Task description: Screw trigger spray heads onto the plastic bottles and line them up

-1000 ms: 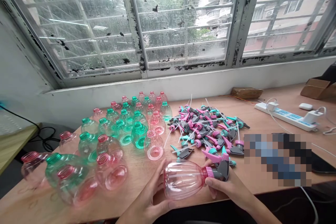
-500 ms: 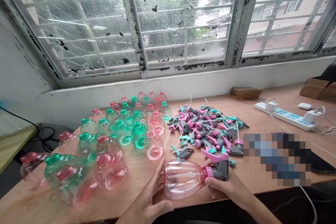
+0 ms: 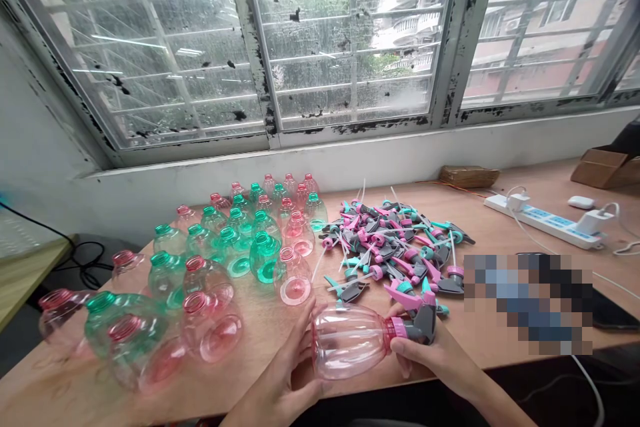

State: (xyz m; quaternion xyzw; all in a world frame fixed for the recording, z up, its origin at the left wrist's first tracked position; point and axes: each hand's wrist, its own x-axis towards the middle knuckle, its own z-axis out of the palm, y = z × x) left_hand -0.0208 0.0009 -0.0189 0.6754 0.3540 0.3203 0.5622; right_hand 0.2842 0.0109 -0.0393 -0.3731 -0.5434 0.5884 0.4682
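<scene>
A clear pink spray bottle [image 3: 347, 341] lies sideways above the front edge of the table, its base to the left. A pink and grey trigger sprayer head [image 3: 420, 321] sits on its neck, and a white tube shows inside. My right hand [image 3: 425, 353] pinches the pink collar at the neck between thumb and fingers. Around the base curls my left hand [image 3: 295, 370], with the thumb against the lower edge and the fingers partly hidden behind the bottle. Just beyond lies a heap of pink, teal and grey sprayer heads [image 3: 395, 240] with white tubes.
Several open pink and green bottles, such as a green bottle [image 3: 265, 259], stand on the left of the wooden table [image 3: 273, 340]. To the right are a white power strip [image 3: 545, 220] with plugs, a blurred patch and a cardboard box [image 3: 603, 167]. Windows rise behind.
My left thumb has moved up slightly against the bottle's base, and the left fingers have closed in a little. The right hand and the bottle have hardly moved.
</scene>
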